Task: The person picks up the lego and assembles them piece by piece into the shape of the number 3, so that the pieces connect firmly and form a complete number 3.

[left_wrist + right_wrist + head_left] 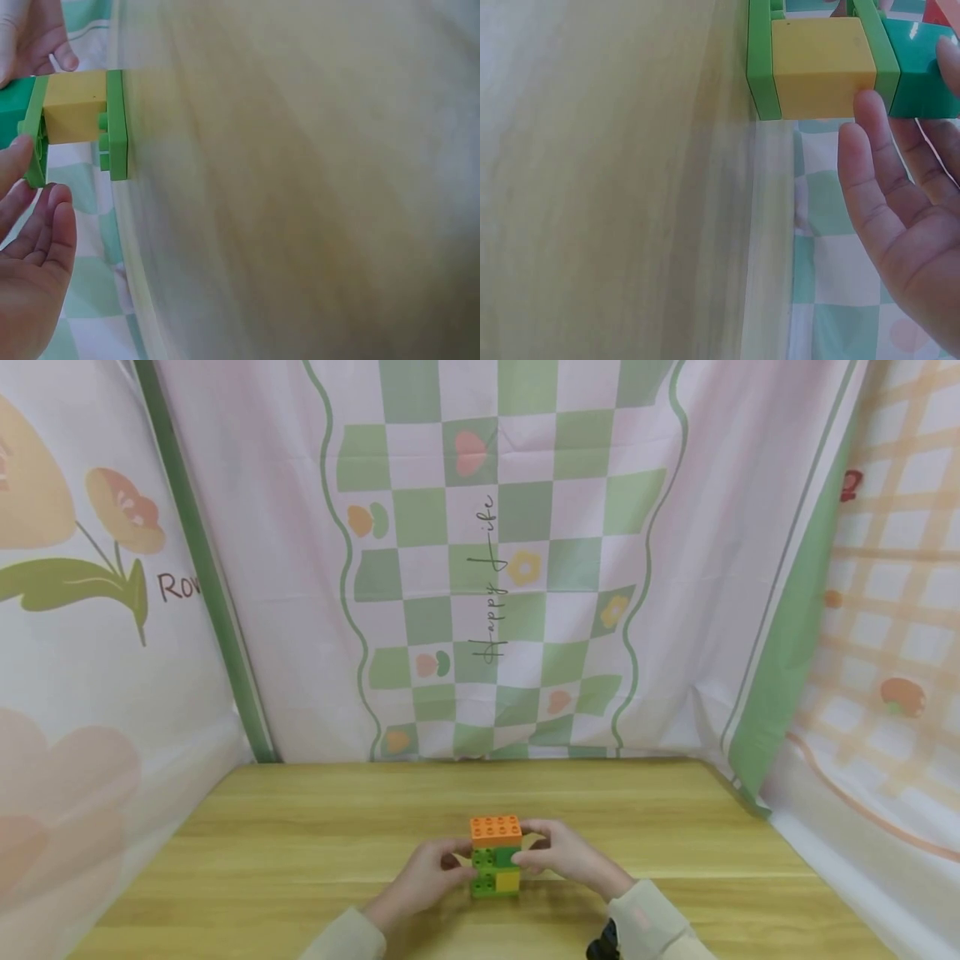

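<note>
A stack of toy building bricks stands on the table in the middle of the head view. It has an orange studded brick (495,836) on top, a dark green brick (921,71) between light green plates, and a yellow brick (75,106) above the light green bottom plate (117,127). My left hand (433,872) holds the left side of the stack, its thumb at the middle light green plate. From the right, my right hand (557,852) pinches the upper part, thumb on the dark green brick. Some fingertips are hidden behind the bricks.
The wooden table (315,827) spreads out around the stack. A checkered curtain (517,610) hangs along its back edge, with printed cloths at both sides. Something small and black (603,942) shows by the right sleeve.
</note>
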{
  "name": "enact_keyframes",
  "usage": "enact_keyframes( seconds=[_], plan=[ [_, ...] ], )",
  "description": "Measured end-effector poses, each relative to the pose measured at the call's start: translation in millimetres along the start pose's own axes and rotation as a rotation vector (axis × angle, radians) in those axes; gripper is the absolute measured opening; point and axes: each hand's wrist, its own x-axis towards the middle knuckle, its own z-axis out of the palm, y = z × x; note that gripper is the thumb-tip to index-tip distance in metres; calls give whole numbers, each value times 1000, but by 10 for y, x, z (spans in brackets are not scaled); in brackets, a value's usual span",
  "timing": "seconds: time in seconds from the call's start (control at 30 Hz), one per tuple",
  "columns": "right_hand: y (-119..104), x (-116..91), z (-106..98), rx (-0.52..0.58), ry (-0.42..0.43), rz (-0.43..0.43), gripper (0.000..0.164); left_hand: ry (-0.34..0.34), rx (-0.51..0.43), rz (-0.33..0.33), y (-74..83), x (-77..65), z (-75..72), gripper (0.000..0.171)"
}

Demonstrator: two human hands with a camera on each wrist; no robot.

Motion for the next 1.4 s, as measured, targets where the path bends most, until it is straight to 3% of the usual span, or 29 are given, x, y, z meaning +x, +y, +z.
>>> enact_keyframes(
  seconds=[0.7,1.03,1.4],
  plan=[
    [-87,59,12,-13,51,19,57,-7,-16,30,-5,33,-59,39],
    [-62,161,0,-6,70,1,56,19,-3,16,-46,77,-59,41],
    [-15,224,22,-7,151,29,67,33,2,-36,-16,99,-39,40]
  ],
)
